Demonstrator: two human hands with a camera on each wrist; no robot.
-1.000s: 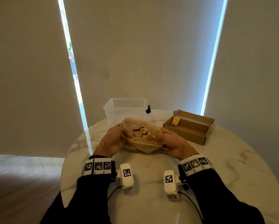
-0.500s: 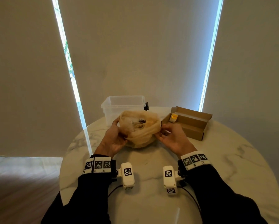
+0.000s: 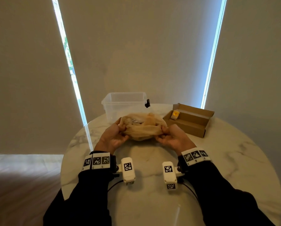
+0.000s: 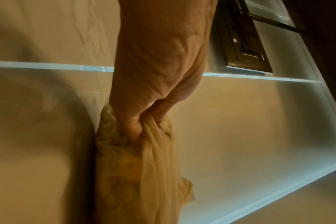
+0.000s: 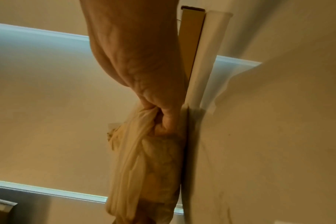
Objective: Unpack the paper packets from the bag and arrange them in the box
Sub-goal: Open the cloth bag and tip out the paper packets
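Beige bag point(image 3: 143, 128), mid-frame on the table point(image 3: 234, 160), is gripped at both ends by curled fingers of the left hand point(image 3: 114, 135) and right hand point(image 3: 173, 137). One packet point(image 3: 175, 114) is seen in the box point(image 3: 191, 121), centre right; the rest seem unpacked yet.

Bare table point(image 3: 234, 168) right; cardboard box point(image 3: 189, 123), plastic tub point(image 3: 120, 106) crowd the far edge.

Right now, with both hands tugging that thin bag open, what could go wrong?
The bag looks like thin, stretchy film; the left hand and right hand pull its rim apart, so it might tear and spill packets. The cardboard box sits near the right hand, so a jerk of that hand could knock it.
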